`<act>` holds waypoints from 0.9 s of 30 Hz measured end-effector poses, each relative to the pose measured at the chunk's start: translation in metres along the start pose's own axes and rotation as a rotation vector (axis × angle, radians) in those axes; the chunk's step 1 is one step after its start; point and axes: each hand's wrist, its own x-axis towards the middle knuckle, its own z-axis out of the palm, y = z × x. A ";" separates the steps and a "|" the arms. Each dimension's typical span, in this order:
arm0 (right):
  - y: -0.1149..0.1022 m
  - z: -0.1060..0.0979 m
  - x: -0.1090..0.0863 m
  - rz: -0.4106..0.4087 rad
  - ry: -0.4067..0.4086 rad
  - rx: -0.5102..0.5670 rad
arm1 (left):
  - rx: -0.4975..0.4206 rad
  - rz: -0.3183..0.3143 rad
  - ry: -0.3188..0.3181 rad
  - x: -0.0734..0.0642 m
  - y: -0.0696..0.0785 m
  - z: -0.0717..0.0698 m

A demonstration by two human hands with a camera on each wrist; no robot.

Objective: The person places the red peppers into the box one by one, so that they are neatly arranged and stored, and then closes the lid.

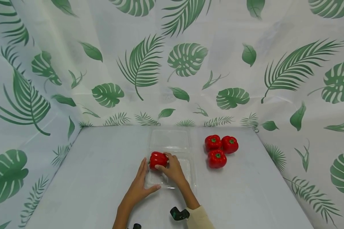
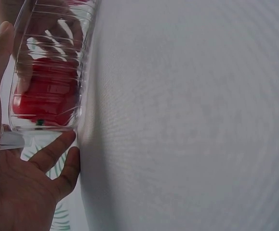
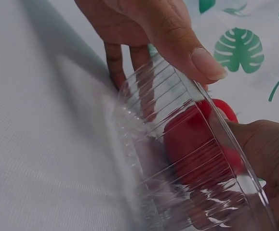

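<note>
A clear plastic clamshell container lies on the table with its lid folded back. Inside its left side is a red bell pepper, tipped so its green stem points left. My right hand pinches this pepper between thumb and fingers. Along the container's left wall my left hand rests with extended fingers, its thumb spread along the near edge. Through the ribbed wall the left wrist view shows the pepper low in the container. In the right wrist view, the left thumb lies by the rim and the pepper appears behind the plastic.
Three more red bell peppers stand close together on the table, right of the container. The transparent lid lies flat toward the back. A leaf-printed white cloth hangs behind and beside the white table.
</note>
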 end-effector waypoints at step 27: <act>-0.004 0.004 0.002 0.040 0.031 0.017 | -0.006 -0.002 0.000 0.001 0.000 0.000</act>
